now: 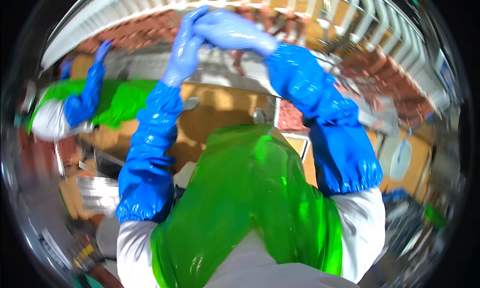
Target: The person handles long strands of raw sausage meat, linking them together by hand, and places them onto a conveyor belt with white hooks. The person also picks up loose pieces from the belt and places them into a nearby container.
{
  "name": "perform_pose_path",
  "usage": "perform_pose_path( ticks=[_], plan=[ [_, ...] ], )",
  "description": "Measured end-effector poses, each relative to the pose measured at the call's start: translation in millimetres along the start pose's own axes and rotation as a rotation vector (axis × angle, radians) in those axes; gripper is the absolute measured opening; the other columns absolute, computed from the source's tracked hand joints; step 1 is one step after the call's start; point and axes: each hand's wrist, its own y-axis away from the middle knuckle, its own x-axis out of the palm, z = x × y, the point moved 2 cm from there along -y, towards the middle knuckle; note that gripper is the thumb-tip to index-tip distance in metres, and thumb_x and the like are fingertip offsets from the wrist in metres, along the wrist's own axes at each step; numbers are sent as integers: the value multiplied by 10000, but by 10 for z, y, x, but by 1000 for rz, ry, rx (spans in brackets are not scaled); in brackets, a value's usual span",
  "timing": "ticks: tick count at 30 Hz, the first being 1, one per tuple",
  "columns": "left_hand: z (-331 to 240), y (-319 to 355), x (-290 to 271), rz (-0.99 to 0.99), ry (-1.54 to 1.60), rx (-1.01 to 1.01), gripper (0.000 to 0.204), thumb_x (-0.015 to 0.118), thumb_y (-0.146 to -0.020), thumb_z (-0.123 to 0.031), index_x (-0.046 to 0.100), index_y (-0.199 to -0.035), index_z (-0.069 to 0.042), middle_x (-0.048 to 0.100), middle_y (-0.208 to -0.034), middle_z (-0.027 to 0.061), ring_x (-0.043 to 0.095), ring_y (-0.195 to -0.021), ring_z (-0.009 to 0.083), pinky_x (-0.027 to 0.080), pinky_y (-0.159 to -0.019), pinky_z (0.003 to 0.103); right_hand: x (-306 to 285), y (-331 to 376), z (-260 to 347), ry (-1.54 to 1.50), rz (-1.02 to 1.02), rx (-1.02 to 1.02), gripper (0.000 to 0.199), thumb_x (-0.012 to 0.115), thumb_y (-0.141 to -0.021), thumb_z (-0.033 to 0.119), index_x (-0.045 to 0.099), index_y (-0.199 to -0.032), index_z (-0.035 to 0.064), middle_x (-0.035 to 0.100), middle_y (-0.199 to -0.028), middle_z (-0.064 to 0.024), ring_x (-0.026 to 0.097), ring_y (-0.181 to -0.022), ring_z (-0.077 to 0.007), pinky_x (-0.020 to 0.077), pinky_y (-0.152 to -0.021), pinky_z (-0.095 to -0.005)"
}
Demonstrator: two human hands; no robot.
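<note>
My left hand (pixel 183 55), in a blue glove, points away from me with its fingers stretched out and lying together. From the right, my right hand (pixel 227 29), gloved the same, meets it. The two hands touch over the far side of the work surface. The right fingertips are hidden against the left hand, and I see nothing held between them. Behind and beside them lie rows of reddish-brown pieces (pixel 135 30), perhaps sausages, too blurred to name surely. A few reddish-brown strips (pixel 238 63) hang just below my right hand.
A curved white slatted rail (pixel 145 8) runs along the far side. More reddish-brown pieces (pixel 375 68) lie at right. A red-filled tray (pixel 290 115) sits under my right forearm. At left another person's blue sleeve (pixel 92 90) reaches to the same rows. A pale round item (pixel 397 158) is at right.
</note>
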Motion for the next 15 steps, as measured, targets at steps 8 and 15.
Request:
perform_pose_path(
  ticks=[8, 15],
  plan=[
    [1303, 413, -142, 472, -132, -223, 316, 432, -946, -175, 574, -1181, -18, 640, -1013, 198, 621, -926, 339, 482, -806, 404, 430, 235, -496, 280, -64, 273, 396, 473, -929, 339, 703, -864, 24, 667, -793, -221, 659, -760, -371, 503, -730, -467],
    [1622, 505, -439, 752, -253, 81, 230, 506, -862, -204, 691, -934, -89, 613, -730, 235, 597, -695, 445, 466, -650, 528, 1197, 283, -644, 211, -133, 474, 342, 502, -941, 361, 700, -882, 89, 660, -755, -139, 647, -705, -312, 500, -702, -436]
  ],
)
